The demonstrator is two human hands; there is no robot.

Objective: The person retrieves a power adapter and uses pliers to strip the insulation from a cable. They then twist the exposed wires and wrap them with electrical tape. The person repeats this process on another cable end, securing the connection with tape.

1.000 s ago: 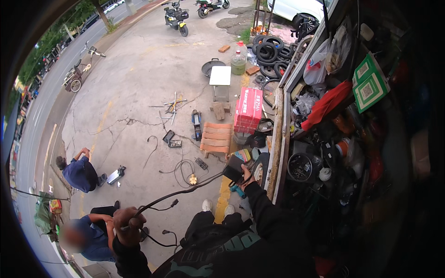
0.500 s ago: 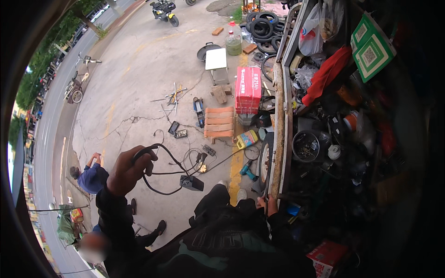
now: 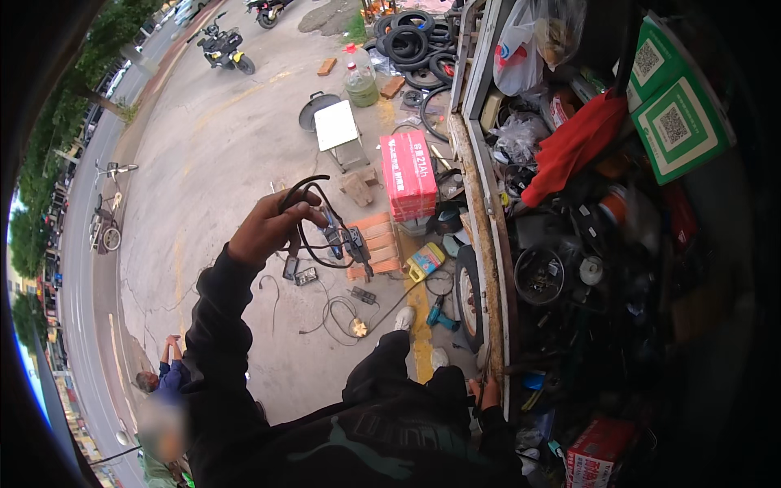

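Note:
My left hand (image 3: 272,226) is raised in front of me, its fingers closed on a looped black cable (image 3: 313,178). A small black box (image 3: 356,244), perhaps a charger or adapter, hangs from the cable just right of the hand. Behind that box lies a low orange slatted stool (image 3: 382,236), partly hidden. Low on the right, my right hand (image 3: 486,393) is beside the rusty edge (image 3: 492,313) of a cart or stall. Its fingers are curled round something thin and dark that I cannot make out.
A yellow jug (image 3: 426,262), a teal power drill (image 3: 441,315) and loose cables (image 3: 335,313) lie on the pavement ahead. Beyond stand a red carton (image 3: 408,175), a white-topped stool (image 3: 336,126) and stacked tyres (image 3: 407,45). Clutter fills the stall at right. Another person (image 3: 171,376) is at left.
My view has turned. My left hand has moved forward and right with the cable, and the black box now hangs closer to it, over the slatted stool. My right hand remains by the stall edge.

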